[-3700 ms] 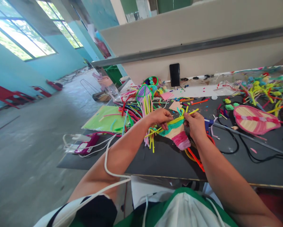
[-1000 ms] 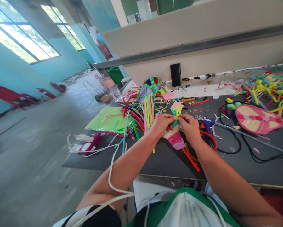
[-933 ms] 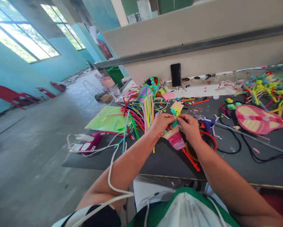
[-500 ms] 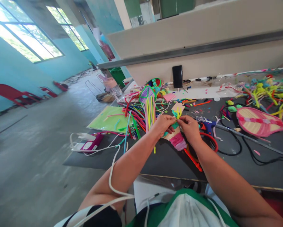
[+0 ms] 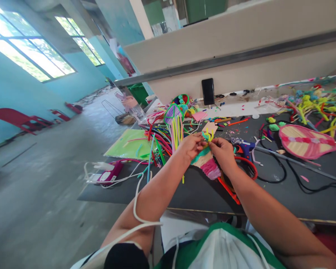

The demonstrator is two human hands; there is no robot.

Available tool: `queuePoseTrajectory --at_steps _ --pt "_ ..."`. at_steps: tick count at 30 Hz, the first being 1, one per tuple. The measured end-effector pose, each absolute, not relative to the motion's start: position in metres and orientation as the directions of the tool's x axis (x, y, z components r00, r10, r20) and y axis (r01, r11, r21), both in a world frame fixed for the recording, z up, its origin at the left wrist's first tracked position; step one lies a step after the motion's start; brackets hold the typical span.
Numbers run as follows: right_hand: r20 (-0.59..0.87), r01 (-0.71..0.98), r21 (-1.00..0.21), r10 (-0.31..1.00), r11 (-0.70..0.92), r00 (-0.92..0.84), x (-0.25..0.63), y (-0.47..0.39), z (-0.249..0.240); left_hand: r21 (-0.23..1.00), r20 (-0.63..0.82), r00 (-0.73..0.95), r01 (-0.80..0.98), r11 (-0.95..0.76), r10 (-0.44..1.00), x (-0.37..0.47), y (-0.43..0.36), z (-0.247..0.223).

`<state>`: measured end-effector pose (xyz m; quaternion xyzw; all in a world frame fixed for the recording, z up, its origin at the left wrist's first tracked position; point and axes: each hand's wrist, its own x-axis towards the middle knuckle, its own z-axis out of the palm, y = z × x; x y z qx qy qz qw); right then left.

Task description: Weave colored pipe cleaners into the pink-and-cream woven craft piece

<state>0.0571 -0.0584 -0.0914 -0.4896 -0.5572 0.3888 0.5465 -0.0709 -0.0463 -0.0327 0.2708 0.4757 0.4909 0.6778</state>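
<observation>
Both hands on unlabelled woven cone

Bright daylight pours from the windows on my left, blown out white. The desk is evenly lit, shadows soft. Edges bend and smear.

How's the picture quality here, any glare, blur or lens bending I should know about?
Head view: windows at upper left blown out by daylight; wide lens tilts and bows the shelf rail; left hand, right hand and woven piece evenly lit, fairly sharp; edges soft.
</observation>
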Motion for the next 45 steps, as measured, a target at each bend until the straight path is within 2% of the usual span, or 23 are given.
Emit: queuePoseTrajectory --at_steps 3,5,7,11,14,17,21,24,26,29,37,39,42,44,45 --pt "0.249 0.118 -0.964 0.966 0.240 0.071 0.056 -0.058 -0.095 0.716 -0.368 0.209 -0.557 0.420 0.906 -0.068 -0.045 -0.030" --pt "0.260 0.113 -0.961 0.963 0.250 0.077 0.056 -0.058 -0.096 0.674 -0.359 0.228 -0.607 0.421 0.905 -0.065 -0.046 -0.027" --pt "0.258 0.106 -0.963 0.963 0.249 0.083 0.057 -0.057 -0.096 0.666 -0.388 0.168 -0.628 0.402 0.906 -0.060 -0.048 -0.025" --pt "0.253 0.112 -0.964 0.962 0.242 0.106 0.058 -0.058 -0.092 0.717 -0.475 -0.059 -0.605 0.347 0.878 -0.054 -0.050 -0.025" --pt "0.251 0.130 -0.963 0.962 0.237 0.110 0.060 -0.059 -0.089 0.752 -0.465 -0.112 -0.574 0.325 0.878 -0.055 -0.054 -0.030" --pt "0.237 0.152 -0.964 0.963 0.218 0.124 0.061 -0.060 -0.086 0.860 -0.345 -0.145 -0.443 0.251 0.927 -0.058 -0.064 -0.037" --pt "0.217 0.174 -0.966 0.967 0.192 0.135 0.060 -0.060 -0.084 0.991 -0.107 -0.184 -0.102 0.089 0.977 -0.065 -0.078 -0.046" --pt "0.218 0.190 -0.963 0.967 0.191 0.134 0.058 -0.062 -0.084 0.984 0.009 -0.166 0.178 0.021 0.986 -0.068 -0.084 -0.050" --pt "0.232 0.208 -0.957 0.963 0.202 0.135 0.057 -0.063 -0.085 0.954 0.038 -0.133 0.300 0.004 0.990 -0.068 -0.085 -0.048" --pt "0.272 0.245 -0.940 0.954 0.235 0.127 0.056 -0.064 -0.086 0.928 0.027 -0.093 0.373 0.010 0.995 -0.064 -0.084 -0.040" --pt "0.388 0.355 -0.874 0.916 0.332 0.099 0.054 -0.063 -0.093 0.900 0.069 -0.070 0.435 -0.031 0.995 -0.042 -0.077 -0.034" --pt "0.372 0.308 -0.895 0.921 0.324 0.112 0.056 -0.062 -0.092 0.881 0.068 -0.053 0.472 -0.035 0.996 -0.041 -0.075 -0.031" --pt "0.305 0.171 -0.944 0.944 0.282 0.127 0.059 -0.059 -0.090 0.834 0.036 0.080 0.547 -0.074 0.996 -0.048 -0.069 -0.016" --pt "0.271 0.099 -0.961 0.955 0.260 0.120 0.060 -0.058 -0.089 0.798 0.086 0.200 0.573 -0.188 0.976 -0.057 -0.062 0.000" --pt "0.265 0.079 -0.963 0.957 0.257 0.115 0.060 -0.058 -0.089 0.774 0.157 0.235 0.573 -0.267 0.959 -0.061 -0.057 0.007"
